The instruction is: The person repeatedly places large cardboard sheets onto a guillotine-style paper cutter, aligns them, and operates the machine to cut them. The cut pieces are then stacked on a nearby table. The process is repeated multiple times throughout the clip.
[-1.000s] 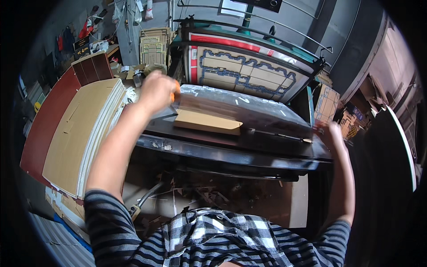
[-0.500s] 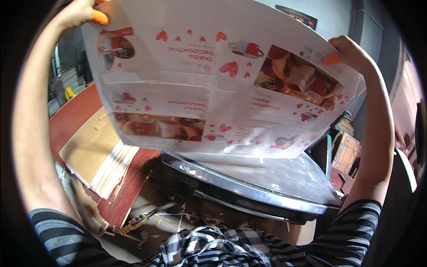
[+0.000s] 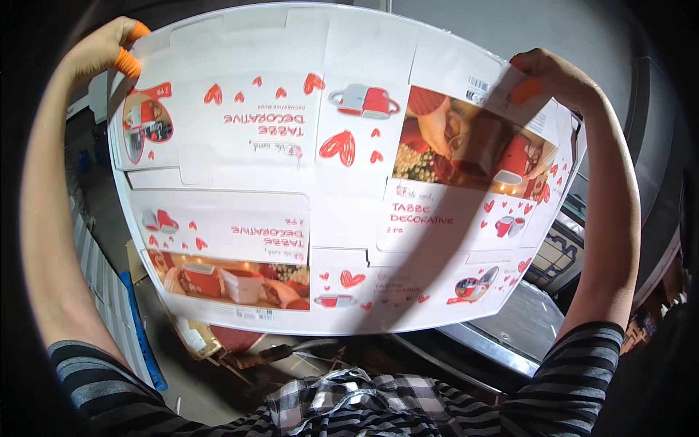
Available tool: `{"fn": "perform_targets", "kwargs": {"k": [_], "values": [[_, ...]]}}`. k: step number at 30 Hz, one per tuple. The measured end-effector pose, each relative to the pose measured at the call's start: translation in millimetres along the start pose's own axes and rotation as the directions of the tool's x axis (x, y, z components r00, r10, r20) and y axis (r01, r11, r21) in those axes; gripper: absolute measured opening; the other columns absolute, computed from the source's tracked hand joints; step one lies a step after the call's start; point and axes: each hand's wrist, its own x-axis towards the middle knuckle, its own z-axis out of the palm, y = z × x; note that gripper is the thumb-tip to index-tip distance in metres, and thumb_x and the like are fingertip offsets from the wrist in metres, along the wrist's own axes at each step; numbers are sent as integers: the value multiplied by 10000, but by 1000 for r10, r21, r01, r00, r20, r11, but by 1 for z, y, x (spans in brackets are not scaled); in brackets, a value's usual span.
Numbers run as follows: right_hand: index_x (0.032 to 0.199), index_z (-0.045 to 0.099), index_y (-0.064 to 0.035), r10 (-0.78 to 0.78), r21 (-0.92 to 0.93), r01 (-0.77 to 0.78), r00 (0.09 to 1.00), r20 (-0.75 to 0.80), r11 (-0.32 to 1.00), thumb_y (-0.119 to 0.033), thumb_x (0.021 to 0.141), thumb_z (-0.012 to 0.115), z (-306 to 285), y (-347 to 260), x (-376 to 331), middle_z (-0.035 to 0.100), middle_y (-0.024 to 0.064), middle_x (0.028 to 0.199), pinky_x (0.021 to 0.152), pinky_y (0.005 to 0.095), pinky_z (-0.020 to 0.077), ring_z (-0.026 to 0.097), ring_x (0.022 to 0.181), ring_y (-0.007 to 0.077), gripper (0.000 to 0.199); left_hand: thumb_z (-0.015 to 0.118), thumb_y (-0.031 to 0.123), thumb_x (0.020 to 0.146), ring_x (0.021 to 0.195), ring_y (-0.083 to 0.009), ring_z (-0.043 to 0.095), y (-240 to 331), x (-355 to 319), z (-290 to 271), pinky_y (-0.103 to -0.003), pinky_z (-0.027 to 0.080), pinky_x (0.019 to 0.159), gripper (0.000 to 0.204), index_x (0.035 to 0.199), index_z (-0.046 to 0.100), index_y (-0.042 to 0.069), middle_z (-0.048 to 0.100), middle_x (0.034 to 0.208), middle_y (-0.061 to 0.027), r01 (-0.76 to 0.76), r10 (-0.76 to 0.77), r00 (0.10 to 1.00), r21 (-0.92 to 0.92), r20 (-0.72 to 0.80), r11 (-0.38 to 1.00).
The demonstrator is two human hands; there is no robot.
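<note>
Between my raised arms hangs a large printed cardboard sheet [image 3: 349, 211], white with red hearts and pictures of mugs. Cut lines of box shapes run across it, and its lower edge hangs above my waist. My left hand [image 3: 102, 54] pinches the upper left corner, with orange finger covers on the thumb and a finger. At the upper right edge, my right hand [image 3: 557, 76] grips the sheet, an orange-covered thumb lying on the printed face. The fingers behind the sheet are hidden. A shadow of my right arm falls across the print.
Right of the sheet's lower edge shows a metal machine bed [image 3: 528, 324]. A yellow control pendant [image 3: 255, 357] hangs low in front of me. On the left, a pale stack [image 3: 95, 240] with a blue edge [image 3: 142, 328] stands on the floor. A grey machine panel [image 3: 510, 33] rises behind.
The sheet has come nearer and lower in view, turned more squarely toward me and away from over the machine bed. My view has swung round; both hands keep their hold.
</note>
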Motion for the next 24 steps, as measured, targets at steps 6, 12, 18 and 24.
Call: {"fn": "perform_targets", "kwargs": {"k": [6,12,18,24], "values": [[976,690,-11,-34,-30,34,999,18,999,-104,645,747,3,11,9,705,59,861,733,297,510,650,774,141,348,724,-67,437,677,-152,618,22,6,3,-278,475,700,416,850,689,-30,673,721,-68,30,-13,988,-102,157,994],[1000,704,-32,14,-11,-13,999,33,1000,-146,619,778,4,0,6,717,74,883,743,329,512,665,791,173,404,771,-85,462,753,-156,630,29,1,-3,-279,488,756,442,895,696,-39,693,794,-82,93,-70,982,-126,177,988],[1025,707,-42,75,-54,-77,997,-33,996,-158,633,799,3,-22,-12,719,71,894,756,331,512,663,821,174,419,759,-68,531,734,-164,611,14,-11,-8,-276,483,712,392,914,678,-43,677,811,-76,-13,21,991,-60,130,998],[1009,716,-53,73,-23,-73,997,-11,997,-152,657,799,-3,-7,1,714,59,865,756,313,512,644,808,153,375,788,-63,557,753,-144,612,15,-4,-4,-272,483,726,396,935,679,-18,677,834,-45,28,-19,994,-87,107,996]]}}
